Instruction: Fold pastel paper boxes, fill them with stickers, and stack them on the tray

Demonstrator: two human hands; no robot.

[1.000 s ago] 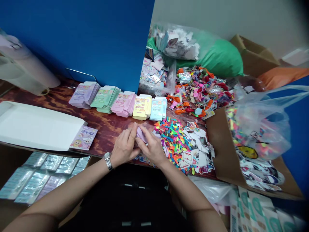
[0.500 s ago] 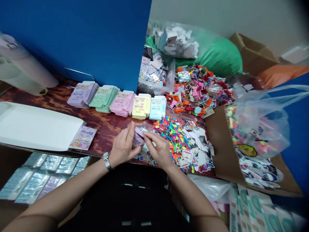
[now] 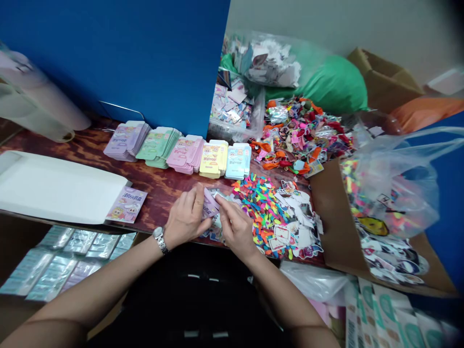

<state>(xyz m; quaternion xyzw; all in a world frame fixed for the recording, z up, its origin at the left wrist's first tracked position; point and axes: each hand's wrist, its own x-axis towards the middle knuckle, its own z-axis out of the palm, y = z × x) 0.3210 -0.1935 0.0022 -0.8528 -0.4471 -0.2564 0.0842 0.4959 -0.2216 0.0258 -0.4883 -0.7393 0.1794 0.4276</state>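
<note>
Between my hands is a small purple printed card box (image 3: 209, 205), its flap end pointing up and away. My left hand (image 3: 186, 212) grips its left side between thumb and fingers. The fingertips of my right hand (image 3: 235, 224) press at the flap edge on the other side. Just behind stand flat stacks of unfolded boxes: purple (image 3: 126, 140), green (image 3: 158, 146), pink (image 3: 186, 153), yellow (image 3: 213, 158) and blue (image 3: 238, 160). Close to my right hand lies a heap of small bright balloons (image 3: 259, 200) beside die-cut stickers (image 3: 299, 217).
A white open tray (image 3: 58, 186) and a purple printed box (image 3: 126, 205) lie to the left. Cardboard box (image 3: 331, 212) walls bound the right side. A colourful trinket pile (image 3: 297, 133) sits behind, against a blue partition (image 3: 145, 58). Wrapped packs (image 3: 50, 270) fill a carton below.
My right fingers have moved slightly over the box's flap end, which now looks more closed. The left hand keeps its hold; the view shifts a little.
</note>
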